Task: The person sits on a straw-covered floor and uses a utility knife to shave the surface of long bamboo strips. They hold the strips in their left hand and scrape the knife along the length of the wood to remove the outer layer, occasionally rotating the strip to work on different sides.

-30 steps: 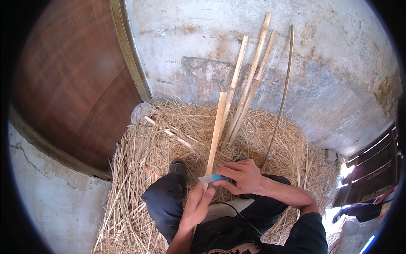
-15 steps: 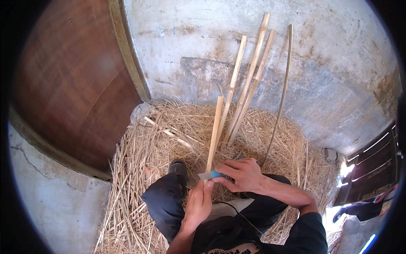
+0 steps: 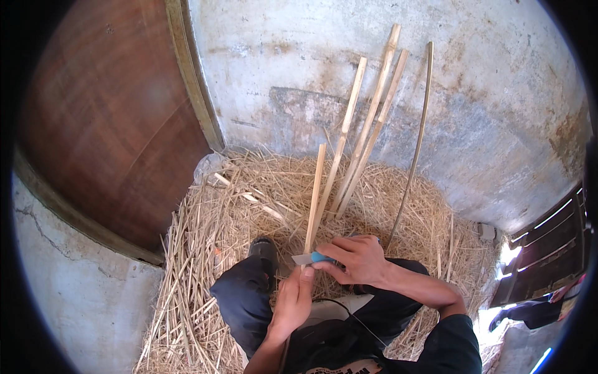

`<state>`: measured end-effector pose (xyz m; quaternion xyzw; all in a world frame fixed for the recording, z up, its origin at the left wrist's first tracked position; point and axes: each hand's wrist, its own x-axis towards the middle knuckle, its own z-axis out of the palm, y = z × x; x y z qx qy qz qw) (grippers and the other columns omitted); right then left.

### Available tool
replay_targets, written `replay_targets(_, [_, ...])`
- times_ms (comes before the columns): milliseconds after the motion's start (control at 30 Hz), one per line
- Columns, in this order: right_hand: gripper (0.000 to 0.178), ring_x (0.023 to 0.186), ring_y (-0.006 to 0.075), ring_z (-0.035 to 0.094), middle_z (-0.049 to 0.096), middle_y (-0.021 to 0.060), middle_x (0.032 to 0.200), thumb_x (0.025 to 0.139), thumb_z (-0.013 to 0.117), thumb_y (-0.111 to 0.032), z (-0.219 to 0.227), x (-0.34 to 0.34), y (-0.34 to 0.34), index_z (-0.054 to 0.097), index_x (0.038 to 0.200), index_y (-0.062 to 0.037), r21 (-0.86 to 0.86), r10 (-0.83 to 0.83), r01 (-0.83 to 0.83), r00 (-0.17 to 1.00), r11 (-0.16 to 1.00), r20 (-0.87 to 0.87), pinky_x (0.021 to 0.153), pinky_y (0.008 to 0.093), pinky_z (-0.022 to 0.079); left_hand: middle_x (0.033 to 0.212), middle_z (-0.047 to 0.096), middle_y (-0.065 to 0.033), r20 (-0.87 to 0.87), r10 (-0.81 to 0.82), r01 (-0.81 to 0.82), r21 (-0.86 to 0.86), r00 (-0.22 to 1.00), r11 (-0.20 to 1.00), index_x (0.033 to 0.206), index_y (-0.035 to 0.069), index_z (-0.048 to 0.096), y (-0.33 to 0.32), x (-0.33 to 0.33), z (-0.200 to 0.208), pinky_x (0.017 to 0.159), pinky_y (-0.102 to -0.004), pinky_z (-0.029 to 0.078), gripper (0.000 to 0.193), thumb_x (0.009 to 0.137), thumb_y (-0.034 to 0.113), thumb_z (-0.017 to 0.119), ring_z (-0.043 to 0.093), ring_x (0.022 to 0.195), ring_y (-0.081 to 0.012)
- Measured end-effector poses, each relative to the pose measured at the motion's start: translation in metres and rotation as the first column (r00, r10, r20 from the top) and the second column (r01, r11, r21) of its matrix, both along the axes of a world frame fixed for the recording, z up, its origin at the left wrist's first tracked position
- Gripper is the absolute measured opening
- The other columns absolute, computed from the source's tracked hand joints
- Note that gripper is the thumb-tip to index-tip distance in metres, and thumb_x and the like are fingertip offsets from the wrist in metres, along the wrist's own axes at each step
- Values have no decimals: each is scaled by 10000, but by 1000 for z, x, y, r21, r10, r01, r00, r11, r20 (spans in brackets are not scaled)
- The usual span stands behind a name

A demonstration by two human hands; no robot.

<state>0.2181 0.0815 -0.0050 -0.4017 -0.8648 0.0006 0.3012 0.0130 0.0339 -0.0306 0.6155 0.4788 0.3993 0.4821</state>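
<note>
My left hand (image 3: 293, 299) is closed around the lower end of a pale bamboo strip (image 3: 316, 193), its thumb along the top. The strip rises away from me and tilts slightly right. In my right hand (image 3: 358, 258) is a knife (image 3: 321, 257) with a blue handle. Its short, wide metal blade lies across the strip, just above my left thumb. Both hands are close together between my knees. The strip's bottom end is hidden behind my left hand.
Three bamboo poles (image 3: 341, 137) and a thin darker stick (image 3: 418, 143) lean against the stained wall (image 3: 249, 75). Shavings (image 3: 261, 174) cover the floor. A brown door panel (image 3: 112, 124) stands at left, dark slats (image 3: 542, 255) at right. Another person's dark-clothed leg (image 3: 536, 313) shows beyond.
The bamboo strip has turned slightly and looks narrower. Both hands and the knife stay in nearly the same place, and the whole view has shifted a little.
</note>
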Motion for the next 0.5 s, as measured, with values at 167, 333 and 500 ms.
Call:
replay_targets(167, [311,632,245,724,661,12,784,947,795,-431,3,-4,-2,717,1118,-183,11,-11,11,1000,1000,6,510,359,535,652,499,-45,153,-76,105,-197,985,975,1057,4,601,2,-10,-19,546,-374,391,410,1192,322,381,478,560,-168])
replay_targets(333, [311,641,243,727,662,12,785,948,793,-433,3,-4,-2,714,1118,-185,-1,-23,23,1000,1000,14,515,358,538,674,561,-170,-65,29,-32,-45,997,998,1088,-29,600,-2,-4,4,598,-452,445,397,1178,325,447,556,590,-301])
replay_targets(500, [297,645,240,727,657,9,779,946,796,-426,3,-5,-2,716,1100,-185,24,-32,32,999,999,2,514,355,535,688,591,-206,-29,-20,18,-82,999,996,1111,-26,606,1,-8,-1,593,-485,450,372,1175,307,452,596,596,-377])
